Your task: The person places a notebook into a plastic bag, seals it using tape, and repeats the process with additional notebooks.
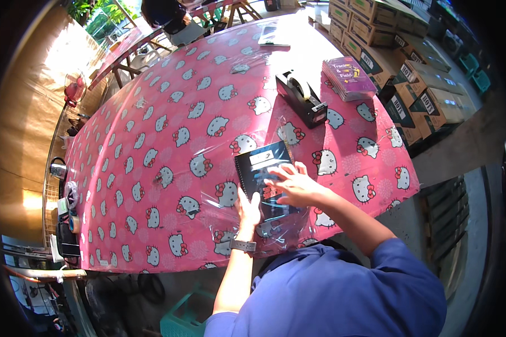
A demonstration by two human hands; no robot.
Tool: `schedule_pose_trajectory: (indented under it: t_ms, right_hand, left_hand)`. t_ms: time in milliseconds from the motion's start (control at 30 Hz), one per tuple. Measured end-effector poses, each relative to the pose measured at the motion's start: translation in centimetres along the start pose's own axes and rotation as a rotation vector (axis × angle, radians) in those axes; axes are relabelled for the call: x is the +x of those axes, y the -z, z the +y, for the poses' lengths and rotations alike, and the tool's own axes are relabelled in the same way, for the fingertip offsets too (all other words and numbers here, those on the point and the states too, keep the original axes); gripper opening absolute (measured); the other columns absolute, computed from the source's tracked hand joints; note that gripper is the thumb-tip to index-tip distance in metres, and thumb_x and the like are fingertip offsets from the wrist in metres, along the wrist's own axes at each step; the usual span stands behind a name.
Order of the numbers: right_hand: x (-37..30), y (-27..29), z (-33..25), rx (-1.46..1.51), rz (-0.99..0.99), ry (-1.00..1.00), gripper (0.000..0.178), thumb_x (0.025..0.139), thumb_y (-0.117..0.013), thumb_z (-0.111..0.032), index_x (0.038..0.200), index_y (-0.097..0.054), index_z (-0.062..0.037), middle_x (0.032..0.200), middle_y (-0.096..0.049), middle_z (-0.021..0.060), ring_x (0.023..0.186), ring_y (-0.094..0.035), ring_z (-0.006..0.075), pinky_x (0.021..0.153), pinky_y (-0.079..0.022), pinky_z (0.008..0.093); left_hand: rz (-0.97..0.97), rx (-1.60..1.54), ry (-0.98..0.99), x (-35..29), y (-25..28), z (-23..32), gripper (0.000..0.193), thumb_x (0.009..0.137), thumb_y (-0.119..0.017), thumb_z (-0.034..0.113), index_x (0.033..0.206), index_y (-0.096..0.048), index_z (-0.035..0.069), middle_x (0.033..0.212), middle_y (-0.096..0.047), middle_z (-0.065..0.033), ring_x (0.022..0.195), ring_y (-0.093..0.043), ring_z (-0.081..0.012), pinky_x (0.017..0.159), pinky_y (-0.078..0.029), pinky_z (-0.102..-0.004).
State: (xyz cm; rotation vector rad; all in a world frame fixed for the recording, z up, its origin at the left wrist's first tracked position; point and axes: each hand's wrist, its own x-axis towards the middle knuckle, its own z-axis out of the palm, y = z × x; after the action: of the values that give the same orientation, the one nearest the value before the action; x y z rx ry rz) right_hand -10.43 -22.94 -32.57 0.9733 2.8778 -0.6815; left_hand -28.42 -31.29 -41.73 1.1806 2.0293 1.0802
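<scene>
A black spiral-bound notebook (275, 153) with a white label lies near the table's front edge, on a sheet of clear plastic film (219, 154) that spreads past its sides. My left hand (248, 209) is closed on the lower left edge of the notebook, thumb on the cover and fingers along the spiral side. Across the right part of the cover rests my right hand (293, 185), its fingers spread and holding nothing. Beyond the notebook stands a black tape dispenser (301, 98) with a roll in it.
A stack of purple booklets (349, 80) lies at the right on the pink patterned tablecloth (152, 185). A pale flat pack (274, 36) is at the far edge. Cardboard boxes (427, 106) are piled beyond the right side. Another person (177, 25) sits at the far left.
</scene>
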Motion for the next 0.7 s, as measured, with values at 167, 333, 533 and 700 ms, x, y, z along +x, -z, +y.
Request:
schedule_pose_trajectory:
  t_ms: [167,333,533,700]
  right_hand:
    - [8.0,0.9,4.1,-0.207,0.345,-0.188,0.074,0.082,-0.056,-0.050,0.144,-0.024,-0.0251,0.152,-0.015,0.0100,0.141,-0.006,0.0326,0.103,-0.005,0.0676]
    - [10.2,3.2,6.5,-0.103,0.386,-0.453,0.081,0.080,-0.062,-0.046,0.145,-0.020,-0.0236,0.152,-0.013,0.0119,0.138,-0.012,0.0371,0.105,-0.015,0.0605]
    - [0.6,-6.0,5.5,0.947,0.561,-0.358,0.048,0.086,-0.058,-0.026,0.125,-0.045,-0.0016,0.123,-0.052,0.0196,0.115,-0.048,0.0348,0.096,-0.037,0.0395]
    - [-2.0,-6.8,1.8,0.858,0.565,-0.439,0.032,0.083,-0.062,-0.013,0.113,-0.055,-0.0045,0.090,-0.066,0.0149,0.081,-0.064,0.0264,0.077,-0.049,0.0314]
  left_hand:
    - [-0.113,-0.053,0.025,-0.2,0.2,1.2,0.075,0.085,-0.059,0.030,0.142,-0.019,0.002,0.127,-0.044,-0.0280,0.117,-0.039,-0.0416,0.101,-0.032,-0.0467]
    - [-0.053,0.080,-0.039,-1.0,0.2,1.9,0.076,0.086,-0.058,0.031,0.141,-0.018,-0.002,0.134,-0.038,-0.0284,0.123,-0.034,-0.0434,0.104,-0.029,-0.0466]
    - [-0.072,-0.064,-0.016,-0.5,0.3,0.2,0.076,0.087,-0.057,0.030,0.141,-0.016,-0.003,0.136,-0.035,-0.0292,0.126,-0.035,-0.0418,0.105,-0.029,-0.0441]
    - [-0.238,-0.305,0.012,0.3,1.8,0.4,0.067,0.085,-0.057,0.017,0.140,-0.023,-0.002,0.125,-0.050,-0.0226,0.111,-0.052,-0.0339,0.095,-0.041,-0.0412]
